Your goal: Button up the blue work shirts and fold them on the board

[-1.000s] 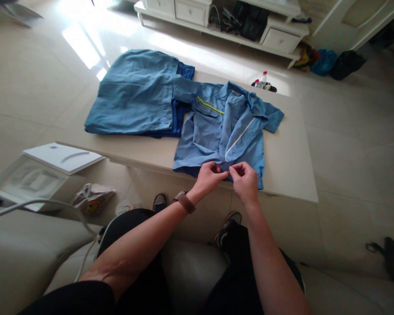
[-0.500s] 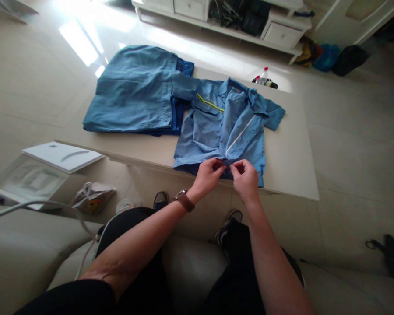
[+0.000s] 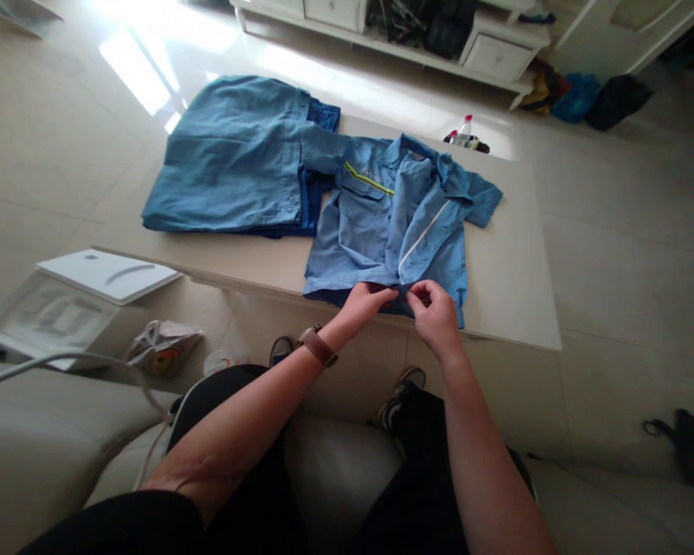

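Note:
A light blue short-sleeved shirt (image 3: 358, 231) with a yellow-green stripe and a white stripe lies front up on the table, its collar toward the far side. At its near hem, my left hand (image 3: 365, 304) pinches the front edge, fingers partly tucked under the cloth. Just to the right, my right hand (image 3: 433, 308) grips the same hem between thumb and fingers. What lies between the fingertips is too small to make out. A stack of folded blue garments (image 3: 231, 162) sits left of the shirt, touching its sleeve.
The pale table (image 3: 514, 285) extends right of the shirt. Bottles with red caps (image 3: 466, 131) stand beyond its far edge. A white box (image 3: 107, 274) and a plastic bag (image 3: 165, 347) are at lower left. A white cabinet (image 3: 497, 55) stands at the back.
My left hand has shifted slightly, its fingers straighter and slipped further under the hem. My right hand stays at nearly the same spot. The camera view has moved a little.

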Demonstrator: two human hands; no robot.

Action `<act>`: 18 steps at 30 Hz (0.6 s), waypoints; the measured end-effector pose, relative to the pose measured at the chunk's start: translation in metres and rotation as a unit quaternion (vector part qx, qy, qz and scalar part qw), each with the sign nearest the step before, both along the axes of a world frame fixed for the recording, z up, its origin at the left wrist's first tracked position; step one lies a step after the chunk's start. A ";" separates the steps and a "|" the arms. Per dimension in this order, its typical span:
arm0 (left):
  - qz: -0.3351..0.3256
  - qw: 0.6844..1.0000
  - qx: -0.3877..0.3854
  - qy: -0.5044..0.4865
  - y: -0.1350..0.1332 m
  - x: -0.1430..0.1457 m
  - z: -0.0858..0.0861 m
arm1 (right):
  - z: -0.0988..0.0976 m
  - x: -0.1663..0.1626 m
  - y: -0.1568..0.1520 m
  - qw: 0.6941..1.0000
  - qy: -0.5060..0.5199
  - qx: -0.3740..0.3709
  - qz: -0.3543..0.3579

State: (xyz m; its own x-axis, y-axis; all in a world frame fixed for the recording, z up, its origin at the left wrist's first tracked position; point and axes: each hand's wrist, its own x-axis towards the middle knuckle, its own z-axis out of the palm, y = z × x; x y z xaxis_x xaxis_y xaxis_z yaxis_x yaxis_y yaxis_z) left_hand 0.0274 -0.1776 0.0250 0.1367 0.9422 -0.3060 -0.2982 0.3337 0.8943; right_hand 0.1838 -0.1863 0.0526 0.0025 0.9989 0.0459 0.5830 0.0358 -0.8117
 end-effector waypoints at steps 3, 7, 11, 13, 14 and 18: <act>0.024 0.986 -0.098 -0.130 -0.004 0.002 0.003 | 0.000 0.005 0.000 1.000 -0.013 -0.011 0.015; 0.029 0.982 -0.127 -0.138 -0.011 0.007 0.002 | -0.004 0.006 0.000 0.998 -0.036 -0.033 0.050; 0.060 0.987 -0.114 -0.101 -0.016 0.013 -0.005 | -0.007 0.005 0.001 0.997 -0.046 -0.031 0.060; 0.080 0.985 -0.113 -0.108 -0.016 0.015 -0.008 | -0.009 0.006 0.002 0.997 -0.048 -0.025 0.048; 0.088 0.983 -0.115 -0.112 -0.017 0.015 -0.009 | -0.009 0.006 0.002 0.998 -0.049 -0.023 0.042; 0.107 0.976 -0.137 -0.130 -0.017 0.015 -0.007 | -0.013 0.006 0.003 0.997 -0.064 -0.030 0.007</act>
